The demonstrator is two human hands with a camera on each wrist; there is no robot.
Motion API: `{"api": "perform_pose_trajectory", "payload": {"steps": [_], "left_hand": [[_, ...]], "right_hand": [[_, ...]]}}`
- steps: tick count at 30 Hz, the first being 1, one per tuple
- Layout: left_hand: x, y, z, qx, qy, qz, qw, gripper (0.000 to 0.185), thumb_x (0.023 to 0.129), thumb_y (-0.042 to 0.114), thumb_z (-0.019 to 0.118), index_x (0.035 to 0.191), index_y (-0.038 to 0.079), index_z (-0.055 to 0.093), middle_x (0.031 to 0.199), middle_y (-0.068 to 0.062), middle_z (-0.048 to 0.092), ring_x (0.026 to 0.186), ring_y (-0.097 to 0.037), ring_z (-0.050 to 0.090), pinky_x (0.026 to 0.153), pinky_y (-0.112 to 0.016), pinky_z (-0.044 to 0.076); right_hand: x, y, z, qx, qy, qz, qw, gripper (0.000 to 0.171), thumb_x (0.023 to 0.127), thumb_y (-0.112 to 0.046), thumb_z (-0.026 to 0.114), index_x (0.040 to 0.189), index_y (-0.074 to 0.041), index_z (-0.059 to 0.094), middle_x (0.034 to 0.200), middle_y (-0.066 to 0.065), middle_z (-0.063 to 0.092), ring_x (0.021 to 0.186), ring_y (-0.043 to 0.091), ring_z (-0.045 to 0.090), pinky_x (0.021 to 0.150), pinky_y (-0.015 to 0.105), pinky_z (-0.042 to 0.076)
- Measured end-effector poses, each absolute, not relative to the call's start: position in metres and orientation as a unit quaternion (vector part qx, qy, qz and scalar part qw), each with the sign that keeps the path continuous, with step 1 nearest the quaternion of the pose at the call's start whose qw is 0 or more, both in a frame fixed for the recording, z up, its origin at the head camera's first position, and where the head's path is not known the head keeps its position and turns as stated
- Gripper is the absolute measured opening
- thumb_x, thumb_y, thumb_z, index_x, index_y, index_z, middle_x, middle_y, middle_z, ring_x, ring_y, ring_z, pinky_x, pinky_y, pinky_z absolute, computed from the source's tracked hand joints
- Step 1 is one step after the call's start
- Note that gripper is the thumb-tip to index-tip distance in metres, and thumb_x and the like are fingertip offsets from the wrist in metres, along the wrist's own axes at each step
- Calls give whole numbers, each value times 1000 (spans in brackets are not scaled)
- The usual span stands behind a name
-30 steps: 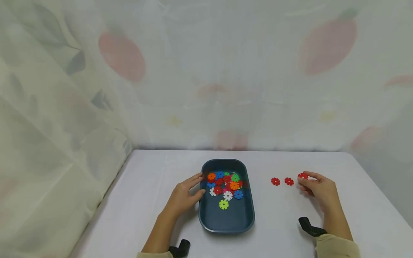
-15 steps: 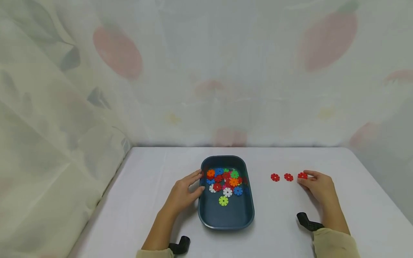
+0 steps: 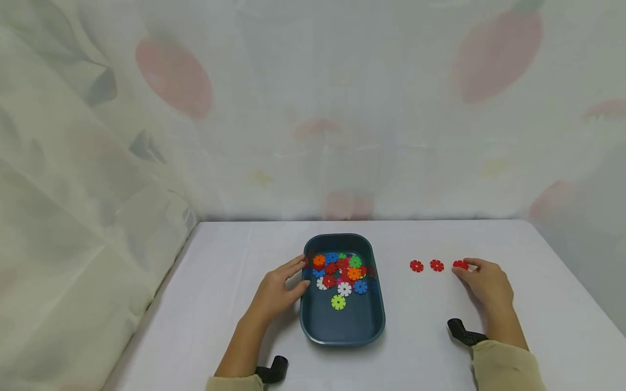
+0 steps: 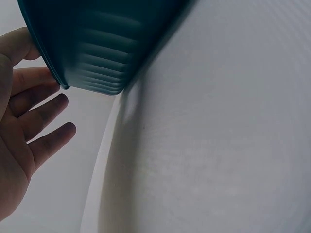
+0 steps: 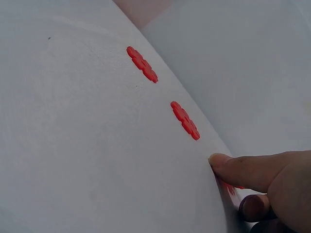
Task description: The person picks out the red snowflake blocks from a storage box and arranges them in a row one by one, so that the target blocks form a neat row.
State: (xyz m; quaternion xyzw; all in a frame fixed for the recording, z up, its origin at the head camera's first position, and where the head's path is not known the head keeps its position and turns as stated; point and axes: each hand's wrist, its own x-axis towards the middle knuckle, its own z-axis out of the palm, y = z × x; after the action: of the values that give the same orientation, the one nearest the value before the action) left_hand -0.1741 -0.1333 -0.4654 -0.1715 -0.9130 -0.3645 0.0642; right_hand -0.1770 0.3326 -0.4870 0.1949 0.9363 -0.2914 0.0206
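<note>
A dark blue tray (image 3: 342, 339) in the middle of the white table holds several coloured gear-shaped discs (image 3: 342, 274). My left hand (image 3: 298, 279) rests with straight fingers against the tray's left wall; the left wrist view shows its fingers (image 4: 39, 111) beside the tray's ribbed corner (image 4: 97, 48). To the right, three red discs lie in a row. My right hand (image 3: 464, 270) pinches the rightmost red disc (image 3: 459, 265) against the table. In the right wrist view that red disc (image 5: 228, 187) peeks out between thumb and finger. The other two red discs (image 3: 417, 265) (image 3: 437, 265) lie free.
A pale curtain with a fruit print hangs behind the table and along its left side. The table's right edge (image 3: 562, 266) runs close to my right hand. Black wrist mounts (image 3: 274, 372) (image 3: 459, 331) sit near both forearms.
My right hand has lowered the red disc from just above the table onto it, in line with the other two. The left hand has stayed at the tray.
</note>
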Motion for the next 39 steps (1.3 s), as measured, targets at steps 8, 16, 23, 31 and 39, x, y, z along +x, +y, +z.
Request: {"api": "perform_pose_trajectory", "payload": {"steps": [8,16,23,31,39], "left_hand": [[-174,-134,-466,-165,-914,-366,62,47,85,33,69,129,18,60,139,11,50,128,-12,48,99,-38,46],[-174,-135,-467,-159,-915,-365,66,47,84,31,70,128,19,60,138,12,50,128,-11,47,99,-38,46],[-174,-135,-468,-175,-913,-360,81,46,85,32,69,127,16,61,138,10,52,126,-13,50,98,-38,46],[-174,-134,-468,-179,-912,-359,81,47,84,31,70,128,14,60,137,10,52,126,-12,50,97,-37,47],[-175,-132,-468,-178,-914,-357,76,48,85,32,68,129,15,59,138,9,51,127,-14,49,97,-38,47]], "right_hand": [[-181,330,-488,192,943,-268,36,71,85,-56,56,135,-7,49,122,30,52,111,49,45,72,53,47],[-184,329,-490,191,944,-267,25,67,86,-55,55,133,-6,50,122,30,53,111,49,47,73,54,47],[-183,329,-487,192,943,-271,29,68,87,-53,56,134,-5,48,115,28,55,105,46,50,70,51,48],[-180,325,-470,178,923,-341,14,72,88,-57,50,139,-6,43,102,21,54,90,33,49,63,36,46],[-179,274,-437,68,921,-380,-56,60,89,-55,52,130,-12,54,86,10,60,72,22,50,54,27,41]]}}
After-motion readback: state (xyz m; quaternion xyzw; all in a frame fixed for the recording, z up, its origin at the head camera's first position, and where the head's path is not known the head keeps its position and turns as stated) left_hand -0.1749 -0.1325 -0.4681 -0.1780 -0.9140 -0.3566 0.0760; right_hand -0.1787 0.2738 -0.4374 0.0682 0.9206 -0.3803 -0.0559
